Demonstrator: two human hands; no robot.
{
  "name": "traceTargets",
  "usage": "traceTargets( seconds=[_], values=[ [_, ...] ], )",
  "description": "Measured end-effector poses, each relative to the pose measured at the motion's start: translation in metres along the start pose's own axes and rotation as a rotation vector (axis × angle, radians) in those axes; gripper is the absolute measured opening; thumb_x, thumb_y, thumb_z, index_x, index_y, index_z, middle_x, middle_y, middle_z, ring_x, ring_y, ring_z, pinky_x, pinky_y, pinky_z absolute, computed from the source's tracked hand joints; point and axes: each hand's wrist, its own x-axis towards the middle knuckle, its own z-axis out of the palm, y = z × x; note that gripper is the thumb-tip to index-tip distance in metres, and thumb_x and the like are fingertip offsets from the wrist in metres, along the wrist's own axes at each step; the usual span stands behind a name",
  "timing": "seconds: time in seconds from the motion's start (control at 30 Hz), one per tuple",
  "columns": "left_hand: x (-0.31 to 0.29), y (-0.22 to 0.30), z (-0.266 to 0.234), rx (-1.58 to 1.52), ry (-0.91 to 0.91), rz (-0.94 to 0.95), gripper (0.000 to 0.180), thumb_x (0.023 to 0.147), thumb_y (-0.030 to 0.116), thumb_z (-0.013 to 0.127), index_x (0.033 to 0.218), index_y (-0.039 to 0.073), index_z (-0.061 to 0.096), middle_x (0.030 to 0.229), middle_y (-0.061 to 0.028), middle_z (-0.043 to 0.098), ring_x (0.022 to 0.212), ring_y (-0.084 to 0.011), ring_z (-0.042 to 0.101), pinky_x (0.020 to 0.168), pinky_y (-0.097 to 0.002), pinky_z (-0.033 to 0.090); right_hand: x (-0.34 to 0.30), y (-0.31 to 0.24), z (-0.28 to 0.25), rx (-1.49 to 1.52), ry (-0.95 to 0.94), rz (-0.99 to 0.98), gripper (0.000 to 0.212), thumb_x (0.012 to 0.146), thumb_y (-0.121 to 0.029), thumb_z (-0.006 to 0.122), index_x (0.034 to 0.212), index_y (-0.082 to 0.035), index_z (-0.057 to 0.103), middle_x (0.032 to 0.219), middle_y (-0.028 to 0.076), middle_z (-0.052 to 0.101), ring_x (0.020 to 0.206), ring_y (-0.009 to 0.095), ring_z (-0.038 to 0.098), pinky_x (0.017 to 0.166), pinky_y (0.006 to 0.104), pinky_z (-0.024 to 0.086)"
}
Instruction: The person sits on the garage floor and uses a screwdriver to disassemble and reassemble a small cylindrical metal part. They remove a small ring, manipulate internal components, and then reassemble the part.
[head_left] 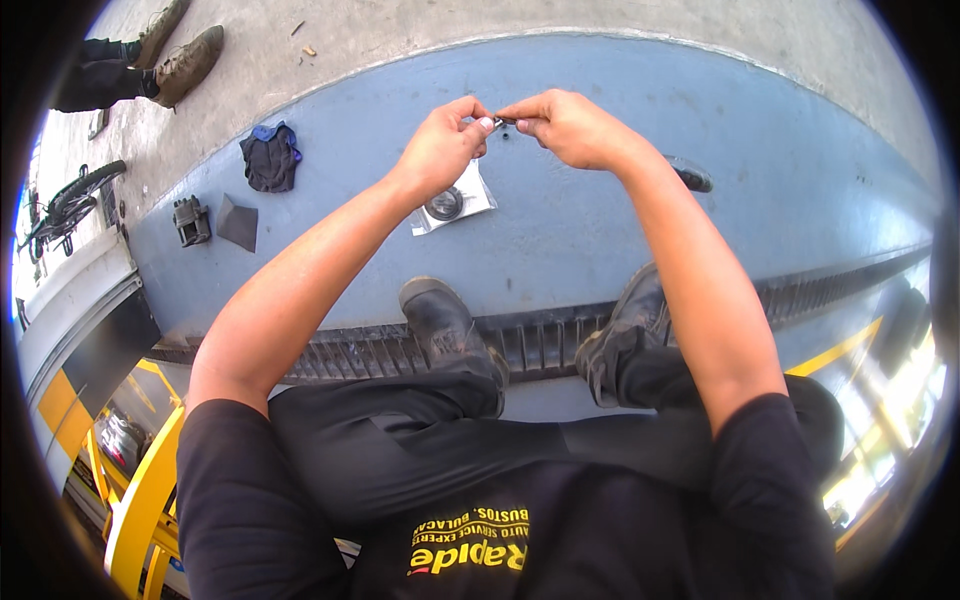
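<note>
A smooth blue-painted floor point(610, 230) spreads around a flat clear plastic packet point(470, 222), with rough grey concrete point(390, 35) well beyond the packet. A long black ribbed grating point(540, 342) crosses the near side of the packet, and a yellow-painted metal frame point(148, 500) stands nearer still, far to its left. Another person's brown shoes point(188, 66) rest on the concrete, beyond the packet and far left. The left hand point(445, 148) is just beyond the packet; the right hand point(578, 132) is beyond and right of it. A crumpled dark cloth with blue edging point(270, 160) lies left of the packet, as do a dark square sheet point(238, 223) and a blocky dark-grey part point(191, 221). Beyond the packet, the left fingers point(484, 124) pinch a small shiny metal piece point(498, 122); the right fingers point(520, 108) meet beside it, their grip impossible to tell.
</note>
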Motion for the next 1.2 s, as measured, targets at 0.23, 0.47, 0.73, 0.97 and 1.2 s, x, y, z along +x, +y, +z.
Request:
traceTargets(
  seconds=[0.23,0.47,0.73,0.97,1.2],
  values=[
    [0.007,-0.001,-0.012,-0.022,-0.123,-0.084,0.021,0.106,0.024,0.056,0.104,0.004,0.064,0.076,0.0002,0.063,0.07,-0.0076,0.052,0.067,-0.028,0.045,-0.002,0.001,0.003,-0.025,-0.015,0.03,0.032,0.107,-0.021,0.054,0.133,-0.008,0.066,0.085,0.007,0.066,0.079,0.019,0.058,0.075,0.0386,0.049],
    [0.033,-0.02,0.006,0.068,-0.16,-0.079,0.025,0.104,0.026,0.056,0.112,0.007,0.069,0.085,-0.0009,0.068,0.07,-0.0077,0.05,0.065,-0.0259,0.044,0.009,0.046,0.037,0.079,0.22,-0.06,0.027,0.104,-0.026,0.059,0.119,-0.004,0.068,0.069,0.001,0.05,0.066,0.014,0.046,0.063,0.0358,0.042],
    [0.051,-0.041,0.009,-0.062,-0.238,-0.291,0.033,0.1,0.02,0.057,0.129,0.008,0.064,0.101,-0.0023,0.071,0.08,-0.0104,0.053,0.075,-0.0244,0.047,0.021,0.097,0.041,0.049,0.248,0.175,0.026,0.096,-0.025,0.064,0.11,-0.005,0.073,0.104,0.021,0.074,0.099,0.038,0.07,0.087,0.0447,0.054],
    [0.046,-0.042,0.006,-0.088,-0.268,-0.282,0.036,0.101,0.008,0.057,0.136,0.0,0.056,0.105,-0.006,0.07,0.088,-0.011,0.061,0.083,-0.0297,0.054,0.034,0.106,0.037,-0.042,0.297,0.356,0.032,0.093,-0.027,0.069,0.109,0.0,0.072,0.106,0.023,0.074,0.095,0.037,0.071,0.084,0.0455,0.055],
    [0.015,-0.015,-0.032,-0.266,-0.286,-0.304,0.047,0.102,0.01,0.058,0.145,-0.003,0.044,0.119,-0.015,0.064,0.106,-0.0212,0.065,0.097,-0.0372,0.057,0.012,0.058,-0.029,0.526,0.056,0.544,0.037,0.1,-0.039,0.068,0.112,-0.007,0.056,0.079,0.003,0.059,0.069,0.012,0.058,0.065,0.0301,0.048]
  ],
)
